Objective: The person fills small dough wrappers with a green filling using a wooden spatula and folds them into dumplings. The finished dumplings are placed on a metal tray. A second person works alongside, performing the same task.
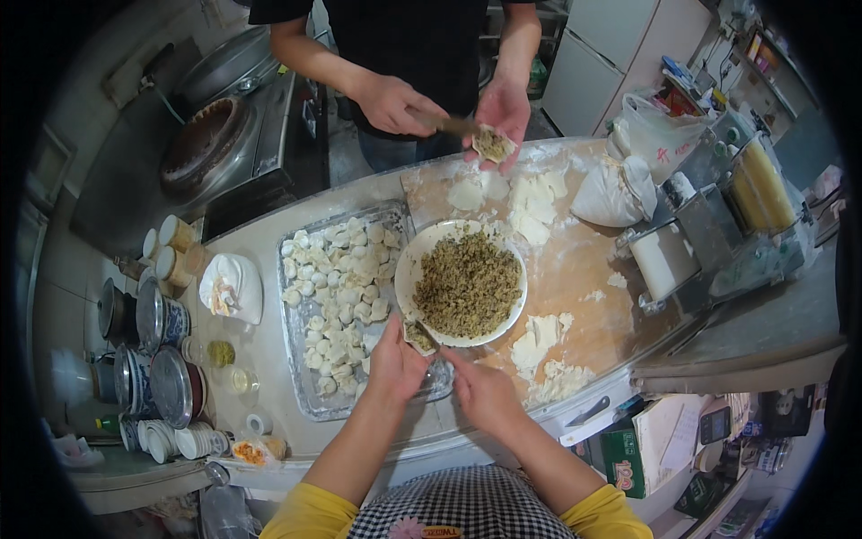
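Observation:
On the fingers of my left hand [397, 364] lies a dough wrapper [419, 339] with greenish-brown filling on it. My right hand [483, 394] grips a thin spreading tool, mostly hidden by the fingers, whose tip meets the filling. Just beyond both hands is a white bowl [406, 286] heaped with minced filling [469, 283]. To its left, a metal tray [296, 377] carries many folded dumplings [340, 296]. Loose dough wrappers [535, 340] lie in a floury stack right of the bowl.
Opposite me, a person's hands [502, 121] hold another filled wrapper and a flat stick. More wrappers [535, 209] lie on the wooden board [592, 269]. At right stands a dough-rolling machine [673, 256] beside a flour bag [616, 192]. Lidded pots [176, 387] and jars [176, 232] line the left.

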Tool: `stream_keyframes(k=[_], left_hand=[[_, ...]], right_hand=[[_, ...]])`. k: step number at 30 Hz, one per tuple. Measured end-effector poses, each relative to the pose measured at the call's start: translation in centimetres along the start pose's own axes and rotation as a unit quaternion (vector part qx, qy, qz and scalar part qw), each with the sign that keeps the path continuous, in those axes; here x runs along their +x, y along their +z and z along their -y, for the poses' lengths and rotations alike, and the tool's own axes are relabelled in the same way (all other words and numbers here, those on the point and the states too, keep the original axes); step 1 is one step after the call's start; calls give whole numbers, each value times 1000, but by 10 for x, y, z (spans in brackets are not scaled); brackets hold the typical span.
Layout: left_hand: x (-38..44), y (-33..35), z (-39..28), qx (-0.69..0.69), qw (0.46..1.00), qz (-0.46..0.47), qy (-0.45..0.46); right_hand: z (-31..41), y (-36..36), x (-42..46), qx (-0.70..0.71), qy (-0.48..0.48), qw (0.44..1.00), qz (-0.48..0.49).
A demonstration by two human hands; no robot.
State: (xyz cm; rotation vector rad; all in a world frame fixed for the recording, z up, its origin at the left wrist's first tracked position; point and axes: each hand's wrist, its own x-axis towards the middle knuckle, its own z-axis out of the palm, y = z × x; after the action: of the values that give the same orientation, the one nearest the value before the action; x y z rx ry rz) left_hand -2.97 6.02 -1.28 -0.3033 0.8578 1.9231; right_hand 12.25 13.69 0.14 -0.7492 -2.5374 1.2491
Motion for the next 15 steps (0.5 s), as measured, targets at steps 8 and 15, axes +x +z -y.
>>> stream_keyframes(k=[8,15], left_hand=[[-11,-22,-4,-22,1000,16,-12],[-40,-19,-10,-73,997,4,3]], right_hand=[[6,18,-15,-57,-50,997,33],[28,2,-22,-71,-52,994,57]])
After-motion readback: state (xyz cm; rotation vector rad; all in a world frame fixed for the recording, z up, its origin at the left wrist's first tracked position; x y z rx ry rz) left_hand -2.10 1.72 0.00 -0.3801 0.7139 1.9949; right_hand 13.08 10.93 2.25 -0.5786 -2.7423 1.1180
